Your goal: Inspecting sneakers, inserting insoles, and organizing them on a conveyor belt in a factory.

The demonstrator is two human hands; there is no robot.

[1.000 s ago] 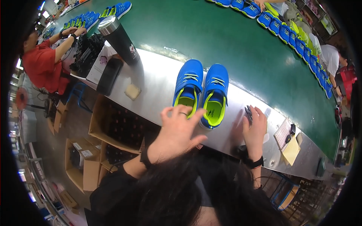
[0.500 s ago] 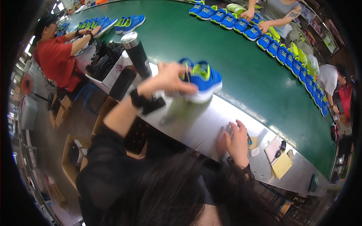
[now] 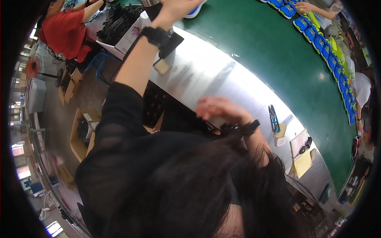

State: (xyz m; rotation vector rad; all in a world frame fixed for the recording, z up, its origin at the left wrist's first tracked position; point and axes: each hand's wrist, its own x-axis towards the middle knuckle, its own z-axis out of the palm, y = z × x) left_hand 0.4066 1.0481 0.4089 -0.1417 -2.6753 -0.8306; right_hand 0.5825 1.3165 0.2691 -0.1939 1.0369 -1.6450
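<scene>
My left hand (image 3: pixel 176 10) is stretched out to the top edge of the picture, over the far side of the metal ledge. It is at a blue sports shoe (image 3: pixel 195 11) with a white sole, on or just over the green belt; the picture's edge cuts off most of the shoe and the fingertips. My thumb lies along the shoe's side. Nearer to me, my right hand (image 3: pixel 224 111) hovers over the front edge of the metal ledge (image 3: pixel 206 75), blurred, its fingers stretched leftward and holding nothing.
Thread snips (image 3: pixel 274 119), a yellow pad (image 3: pixel 303 164) and keys (image 3: pixel 304 148) lie on the ledge at right. Blue shoes (image 3: pixel 319 41) line the far side of the green belt (image 3: pixel 262 51). A person in red (image 3: pixel 63 33) works at left beside a box (image 3: pixel 129 39) of black items.
My left hand has carried the shoe away from the ledge, toward the belt and the top edge. My right hand has swung leftward. The whole view has tilted down.
</scene>
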